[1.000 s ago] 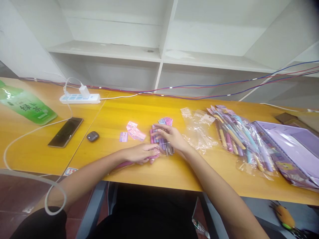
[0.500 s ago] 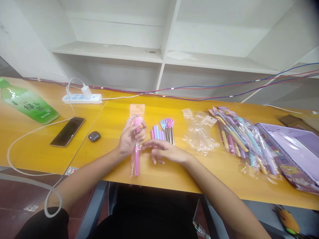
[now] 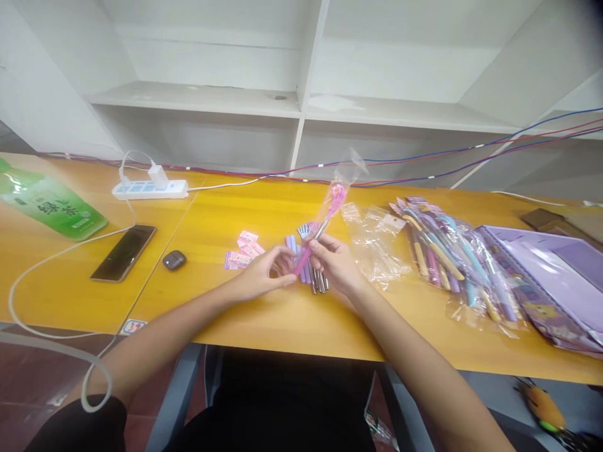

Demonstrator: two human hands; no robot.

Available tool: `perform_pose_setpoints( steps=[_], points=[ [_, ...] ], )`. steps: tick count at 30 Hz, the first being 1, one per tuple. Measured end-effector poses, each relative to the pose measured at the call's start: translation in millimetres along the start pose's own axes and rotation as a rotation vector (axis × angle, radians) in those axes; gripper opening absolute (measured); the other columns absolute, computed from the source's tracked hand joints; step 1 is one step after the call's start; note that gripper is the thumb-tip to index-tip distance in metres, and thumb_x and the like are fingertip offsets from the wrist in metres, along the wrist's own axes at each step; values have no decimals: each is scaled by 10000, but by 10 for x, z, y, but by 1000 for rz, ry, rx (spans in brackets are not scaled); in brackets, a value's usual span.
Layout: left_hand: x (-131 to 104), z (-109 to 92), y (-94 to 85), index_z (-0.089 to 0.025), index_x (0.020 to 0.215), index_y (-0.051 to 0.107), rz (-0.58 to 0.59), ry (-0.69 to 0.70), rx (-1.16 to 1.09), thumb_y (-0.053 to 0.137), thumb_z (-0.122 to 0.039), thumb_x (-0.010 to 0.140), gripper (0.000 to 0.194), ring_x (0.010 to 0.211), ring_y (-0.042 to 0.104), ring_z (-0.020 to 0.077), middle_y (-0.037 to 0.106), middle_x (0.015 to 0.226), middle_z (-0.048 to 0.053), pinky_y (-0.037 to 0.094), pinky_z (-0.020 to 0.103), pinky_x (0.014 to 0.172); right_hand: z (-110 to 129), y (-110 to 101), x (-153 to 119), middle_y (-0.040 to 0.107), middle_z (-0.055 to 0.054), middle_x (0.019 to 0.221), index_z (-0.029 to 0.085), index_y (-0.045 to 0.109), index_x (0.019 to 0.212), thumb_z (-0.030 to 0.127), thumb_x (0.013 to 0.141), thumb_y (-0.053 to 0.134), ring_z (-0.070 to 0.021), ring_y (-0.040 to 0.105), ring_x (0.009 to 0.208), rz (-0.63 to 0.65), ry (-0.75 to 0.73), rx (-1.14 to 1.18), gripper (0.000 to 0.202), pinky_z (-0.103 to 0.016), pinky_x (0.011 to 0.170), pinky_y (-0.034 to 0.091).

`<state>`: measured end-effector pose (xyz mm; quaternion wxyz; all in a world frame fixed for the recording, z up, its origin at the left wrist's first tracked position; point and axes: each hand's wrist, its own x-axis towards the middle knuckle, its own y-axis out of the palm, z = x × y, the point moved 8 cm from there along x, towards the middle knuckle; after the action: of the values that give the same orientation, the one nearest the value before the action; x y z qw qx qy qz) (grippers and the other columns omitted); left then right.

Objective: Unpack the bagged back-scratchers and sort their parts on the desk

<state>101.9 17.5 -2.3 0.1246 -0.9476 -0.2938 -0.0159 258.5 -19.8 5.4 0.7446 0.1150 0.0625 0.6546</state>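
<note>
A pink back scratcher (image 3: 336, 196) in a clear plastic bag is tilted up to the right over the table. My right hand (image 3: 335, 262) is closed on its metal shaft. My left hand (image 3: 269, 271) has its fingers curled round the lower end of the pink handle. Behind my hands lie purple and blue handles (image 3: 291, 243) and metal rods with blue and pink hand-shaped heads (image 3: 304, 232). Several pink cards (image 3: 245, 251) lie left of them. Clear plastic bags (image 3: 377, 242) lie to the right, beside a pile of bagged scratchers (image 3: 447, 251).
A purple tray (image 3: 551, 270) stands at the right. On the left are a green bottle (image 3: 56, 204), a phone (image 3: 125, 253), a small dark case (image 3: 174, 260) and a power strip (image 3: 174, 189). Cables run along the table's back edge, and a white cable loops at the left.
The bagged pink scratcher has moved right and now tilts up rightward. My right hand has closed on its shaft, and my left hand has shifted to its lower end. Pink cards have come into sight.
</note>
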Motion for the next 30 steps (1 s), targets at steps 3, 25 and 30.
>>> perform_pose_setpoints(
  steps=[3, 25, 30],
  points=[
    [8, 14, 13, -214, 1172, 593, -6, -14, 107, 704, -341, 966, 265, 864, 675, 194, 689, 1017, 56, 534, 356, 813, 97, -139, 33, 468, 81, 546, 192, 729, 1006, 571, 795, 888, -72, 385, 473, -88, -52, 20, 462, -226, 451, 269],
    [-18, -188, -167, -251, 907, 803, -246, 213, 571, 797, -287, 928, 42, 1021, 574, 226, 551, 1053, 45, 513, 416, 953, 179, -356, 69, 624, 38, 588, 225, 610, 912, 633, 834, 834, -105, 552, 450, -219, -112, -61, 472, -222, 435, 440],
    [-21, -191, -196, -230, 877, 748, -279, 176, 576, 781, -238, 895, 38, 975, 566, 213, 524, 1019, 35, 511, 391, 914, 271, -547, 94, 583, 57, 682, 238, 563, 879, 669, 858, 791, -75, 531, 467, -328, -225, 51, 487, -201, 393, 362]
  ],
)
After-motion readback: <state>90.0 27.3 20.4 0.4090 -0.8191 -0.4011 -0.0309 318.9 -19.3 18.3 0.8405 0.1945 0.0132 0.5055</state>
